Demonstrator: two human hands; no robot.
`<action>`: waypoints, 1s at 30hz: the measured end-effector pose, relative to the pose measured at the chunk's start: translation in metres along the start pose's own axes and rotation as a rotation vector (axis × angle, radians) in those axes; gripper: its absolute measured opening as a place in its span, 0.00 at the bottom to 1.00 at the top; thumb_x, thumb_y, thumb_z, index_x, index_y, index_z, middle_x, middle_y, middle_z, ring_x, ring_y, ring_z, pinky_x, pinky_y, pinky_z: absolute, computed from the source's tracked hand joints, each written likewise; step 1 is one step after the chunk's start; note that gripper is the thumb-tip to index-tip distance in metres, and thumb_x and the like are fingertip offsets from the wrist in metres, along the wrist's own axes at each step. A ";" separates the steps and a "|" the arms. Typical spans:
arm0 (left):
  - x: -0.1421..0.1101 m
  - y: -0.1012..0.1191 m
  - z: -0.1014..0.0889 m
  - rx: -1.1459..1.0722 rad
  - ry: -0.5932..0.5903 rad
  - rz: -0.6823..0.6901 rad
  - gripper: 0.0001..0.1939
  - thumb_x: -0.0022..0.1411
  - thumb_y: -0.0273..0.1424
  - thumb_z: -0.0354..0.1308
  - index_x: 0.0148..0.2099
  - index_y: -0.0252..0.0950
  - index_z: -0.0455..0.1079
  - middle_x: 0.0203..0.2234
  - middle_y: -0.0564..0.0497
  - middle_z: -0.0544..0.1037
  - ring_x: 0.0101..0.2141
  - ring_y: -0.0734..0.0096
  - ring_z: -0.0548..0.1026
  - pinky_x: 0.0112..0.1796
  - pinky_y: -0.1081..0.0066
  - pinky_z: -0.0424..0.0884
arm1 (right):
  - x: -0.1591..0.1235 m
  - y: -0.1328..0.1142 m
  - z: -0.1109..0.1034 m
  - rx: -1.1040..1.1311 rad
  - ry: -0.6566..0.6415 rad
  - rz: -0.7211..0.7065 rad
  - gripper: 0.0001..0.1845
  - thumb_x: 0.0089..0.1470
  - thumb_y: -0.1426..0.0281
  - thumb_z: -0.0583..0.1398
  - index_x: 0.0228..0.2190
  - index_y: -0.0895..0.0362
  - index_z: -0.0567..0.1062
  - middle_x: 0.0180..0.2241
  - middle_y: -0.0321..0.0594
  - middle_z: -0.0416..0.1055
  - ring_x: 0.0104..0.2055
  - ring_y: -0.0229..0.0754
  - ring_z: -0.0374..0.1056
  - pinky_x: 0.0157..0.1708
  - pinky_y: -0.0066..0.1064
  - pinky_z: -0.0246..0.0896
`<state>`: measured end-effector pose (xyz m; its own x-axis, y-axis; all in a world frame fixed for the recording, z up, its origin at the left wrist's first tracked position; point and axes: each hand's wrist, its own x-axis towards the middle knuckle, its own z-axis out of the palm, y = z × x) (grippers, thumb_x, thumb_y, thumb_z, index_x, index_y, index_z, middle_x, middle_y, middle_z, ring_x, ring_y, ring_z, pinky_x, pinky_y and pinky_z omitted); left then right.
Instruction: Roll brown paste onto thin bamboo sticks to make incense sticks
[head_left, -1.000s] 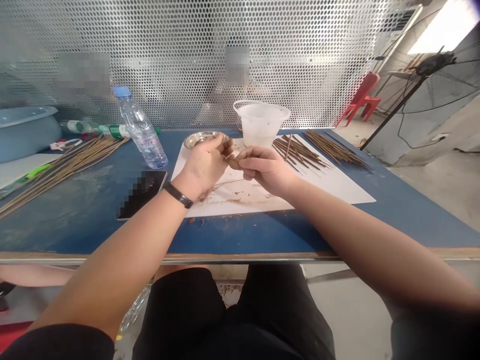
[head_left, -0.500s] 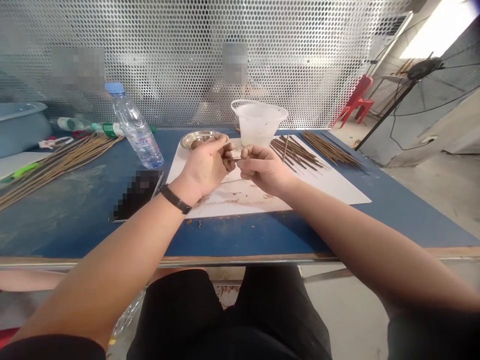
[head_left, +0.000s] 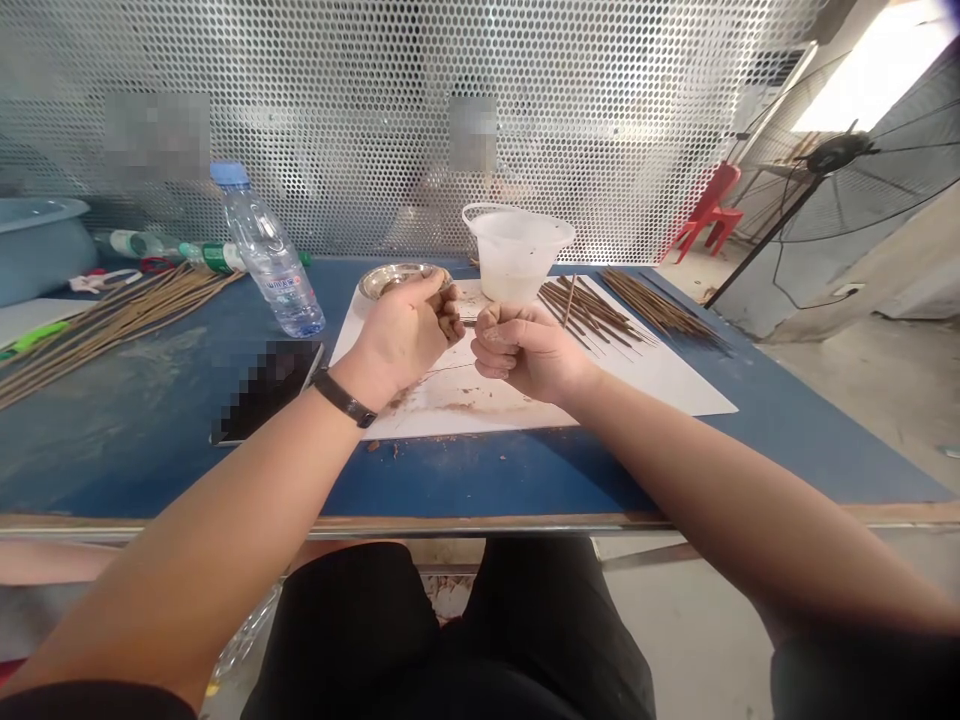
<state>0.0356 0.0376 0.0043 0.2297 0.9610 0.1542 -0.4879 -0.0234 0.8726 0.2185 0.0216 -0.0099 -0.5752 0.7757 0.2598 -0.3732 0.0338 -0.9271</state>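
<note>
The right hand (head_left: 529, 352) has just curled shut and lifted toward the cup! Blue table (head_left: 150, 450), white sheet (head_left: 637, 385) on it, cup (head_left: 516, 255) behind the hands, steel bowl (head_left: 394, 280) at left, sticks (head_left: 592, 312) fanned out at right. The left hand (head_left: 397, 335) is closed too, and a thin stick (head_left: 466, 321) shows between the hands; which one grips it, can't tell!

Brown sticks (head_left: 592, 312), white sheet (head_left: 660, 388)
</note>
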 end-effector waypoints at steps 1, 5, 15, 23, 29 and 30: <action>0.001 0.000 -0.001 0.008 0.000 0.007 0.12 0.71 0.37 0.65 0.35 0.40 0.70 0.33 0.49 0.78 0.33 0.64 0.79 0.39 0.60 0.78 | -0.001 0.000 0.000 -0.006 -0.012 0.005 0.12 0.49 0.70 0.67 0.27 0.51 0.66 0.19 0.23 0.51 0.21 0.32 0.42 0.23 0.29 0.41; 0.002 -0.001 -0.001 0.008 0.005 0.023 0.11 0.71 0.37 0.66 0.36 0.40 0.70 0.32 0.50 0.77 0.32 0.65 0.79 0.39 0.61 0.79 | -0.002 0.001 0.002 -0.025 -0.060 0.033 0.14 0.50 0.68 0.68 0.28 0.51 0.66 0.19 0.23 0.52 0.21 0.31 0.43 0.23 0.28 0.43; -0.010 0.006 0.014 -0.072 0.036 -0.037 0.11 0.71 0.31 0.66 0.35 0.39 0.69 0.30 0.52 0.76 0.29 0.72 0.76 0.36 0.68 0.76 | -0.002 0.002 0.007 0.051 -0.034 0.069 0.12 0.50 0.72 0.64 0.25 0.52 0.64 0.18 0.22 0.49 0.19 0.30 0.41 0.20 0.25 0.40; -0.005 0.000 0.010 -0.060 0.042 0.000 0.10 0.71 0.30 0.65 0.34 0.39 0.70 0.32 0.50 0.77 0.35 0.68 0.78 0.40 0.67 0.76 | 0.004 0.005 0.009 0.018 0.011 0.147 0.17 0.58 0.70 0.59 0.22 0.52 0.57 0.20 0.24 0.46 0.20 0.31 0.39 0.19 0.26 0.38; -0.002 -0.001 0.006 -0.033 0.052 0.023 0.11 0.70 0.34 0.66 0.35 0.39 0.69 0.32 0.49 0.77 0.36 0.65 0.78 0.39 0.65 0.76 | 0.005 0.016 0.000 -0.350 -0.024 -0.052 0.28 0.64 0.50 0.66 0.23 0.52 0.64 0.19 0.27 0.59 0.22 0.32 0.54 0.24 0.28 0.55; -0.002 -0.002 0.005 -0.024 0.054 0.016 0.12 0.70 0.35 0.66 0.35 0.40 0.69 0.32 0.49 0.77 0.36 0.65 0.78 0.38 0.65 0.76 | 0.006 0.017 -0.001 -0.444 -0.019 -0.088 0.27 0.63 0.49 0.67 0.24 0.53 0.68 0.19 0.29 0.64 0.23 0.33 0.58 0.25 0.29 0.58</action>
<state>0.0405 0.0343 0.0051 0.1765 0.9740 0.1423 -0.5114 -0.0328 0.8587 0.2097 0.0273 -0.0244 -0.5701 0.7462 0.3439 -0.0754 0.3693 -0.9263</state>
